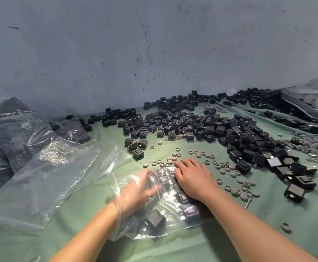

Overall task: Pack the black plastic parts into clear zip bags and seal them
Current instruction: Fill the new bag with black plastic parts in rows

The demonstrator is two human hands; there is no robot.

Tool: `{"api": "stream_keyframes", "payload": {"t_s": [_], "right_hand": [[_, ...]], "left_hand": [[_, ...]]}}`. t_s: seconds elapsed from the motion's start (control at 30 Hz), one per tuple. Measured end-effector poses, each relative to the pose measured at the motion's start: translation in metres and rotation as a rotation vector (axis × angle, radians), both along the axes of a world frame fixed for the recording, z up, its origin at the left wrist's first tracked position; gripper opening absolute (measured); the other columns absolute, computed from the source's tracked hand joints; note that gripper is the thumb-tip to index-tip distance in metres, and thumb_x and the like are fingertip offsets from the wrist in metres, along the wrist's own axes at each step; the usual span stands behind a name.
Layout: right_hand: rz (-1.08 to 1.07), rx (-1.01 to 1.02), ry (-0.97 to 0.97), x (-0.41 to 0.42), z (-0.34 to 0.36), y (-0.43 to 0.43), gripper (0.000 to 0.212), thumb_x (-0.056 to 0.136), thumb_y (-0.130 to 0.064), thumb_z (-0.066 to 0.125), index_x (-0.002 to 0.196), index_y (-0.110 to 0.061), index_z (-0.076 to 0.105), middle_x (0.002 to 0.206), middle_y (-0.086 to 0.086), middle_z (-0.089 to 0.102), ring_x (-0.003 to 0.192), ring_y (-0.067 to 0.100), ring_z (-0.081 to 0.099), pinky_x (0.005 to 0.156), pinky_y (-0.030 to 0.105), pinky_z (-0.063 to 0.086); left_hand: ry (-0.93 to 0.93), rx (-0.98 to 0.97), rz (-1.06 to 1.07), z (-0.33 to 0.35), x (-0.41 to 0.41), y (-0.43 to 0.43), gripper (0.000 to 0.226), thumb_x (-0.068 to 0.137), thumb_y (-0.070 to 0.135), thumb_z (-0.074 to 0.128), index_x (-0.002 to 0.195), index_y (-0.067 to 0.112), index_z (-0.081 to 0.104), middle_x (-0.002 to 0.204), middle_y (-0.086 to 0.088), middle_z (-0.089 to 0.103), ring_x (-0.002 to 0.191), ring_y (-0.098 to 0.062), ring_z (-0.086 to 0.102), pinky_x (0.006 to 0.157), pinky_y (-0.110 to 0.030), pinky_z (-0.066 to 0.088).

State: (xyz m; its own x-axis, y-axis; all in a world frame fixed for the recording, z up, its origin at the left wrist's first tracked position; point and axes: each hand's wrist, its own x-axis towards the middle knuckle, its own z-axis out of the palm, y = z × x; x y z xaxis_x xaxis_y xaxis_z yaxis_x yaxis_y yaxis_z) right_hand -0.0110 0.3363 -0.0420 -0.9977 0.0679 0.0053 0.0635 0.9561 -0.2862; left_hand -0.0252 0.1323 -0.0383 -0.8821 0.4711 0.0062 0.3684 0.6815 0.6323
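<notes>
Head view: I see my left grip (141, 188) slid inside the clear zip bag (124, 229) on the green table (258, 235), fingers spread loose and holding nothing, touching the black parts (155, 222) in the bag. My right grip (194, 178) lies flat on the bag from outside, fingers straight, pressing a row of those parts. The loose pile (192, 121) of parts sits beyond both, grey caps (228, 167) near the right grip, empty bags (46, 178) to the left.

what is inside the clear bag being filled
Black plastic parts and the left hand show through the clear bag. The right hand rests on top and hides whatever lies beneath it.
</notes>
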Motion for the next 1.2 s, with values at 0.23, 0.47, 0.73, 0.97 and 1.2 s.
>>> {"api": "stream_keyframes", "payload": {"t_s": [0.23, 0.47, 0.73, 0.97, 1.2], "right_hand": [[0.006, 0.008, 0.006, 0.001, 0.002, 0.0, 0.053, 0.105, -0.041, 0.016, 0.156, -0.033, 0.026, 0.164, -0.004, 0.026, 0.152, 0.017, 0.014, 0.123, 0.042, 0.012], [0.003, 0.003, 0.001, 0.001, 0.002, -0.001, 0.053, 0.105, -0.042, 0.016, 0.157, -0.033, 0.026, 0.164, -0.004, 0.025, 0.153, 0.017, 0.013, 0.124, 0.043, 0.011], [0.002, 0.002, -0.004, 0.002, 0.002, -0.001, 0.054, 0.105, -0.042, 0.015, 0.157, -0.034, 0.024, 0.165, -0.004, 0.024, 0.153, 0.018, 0.012, 0.124, 0.044, 0.01], [0.002, 0.005, 0.002, 0.002, 0.001, 0.0, 0.053, 0.105, -0.042, 0.016, 0.157, -0.034, 0.025, 0.165, -0.005, 0.025, 0.153, 0.017, 0.011, 0.123, 0.043, 0.01], [0.008, 0.002, 0.0, 0.002, 0.003, -0.001, 0.053, 0.105, -0.04, 0.016, 0.157, -0.033, 0.025, 0.164, -0.004, 0.025, 0.153, 0.018, 0.013, 0.124, 0.043, 0.012]], "left_hand": [[-0.159, 0.076, -0.2, 0.022, -0.009, -0.03, 0.026, 0.09, 0.036, 0.069, 0.115, 0.034, 0.064, 0.104, 0.01, 0.067, 0.089, 0.001, 0.066, 0.077, -0.021, 0.056], [-0.212, -0.138, -0.381, 0.034, 0.002, -0.053, 0.046, 0.068, 0.079, 0.068, 0.107, 0.056, 0.065, 0.105, 0.028, 0.058, 0.097, 0.005, 0.061, 0.084, -0.026, 0.054], [0.02, -0.299, -0.454, 0.036, 0.013, -0.036, 0.031, 0.082, 0.063, 0.061, 0.099, 0.037, 0.067, 0.105, 0.017, 0.052, 0.092, 0.01, 0.044, 0.079, -0.017, 0.038], [0.148, -0.386, -0.487, 0.038, 0.019, -0.024, 0.047, 0.084, 0.063, 0.063, 0.117, 0.03, 0.065, 0.107, 0.011, 0.057, 0.096, -0.004, 0.05, 0.082, -0.014, 0.037], [0.346, -0.096, -0.321, 0.031, 0.021, -0.028, 0.035, 0.088, 0.013, 0.071, 0.12, 0.009, 0.057, 0.102, 0.003, 0.062, 0.084, -0.007, 0.061, 0.081, -0.011, 0.049]]}}
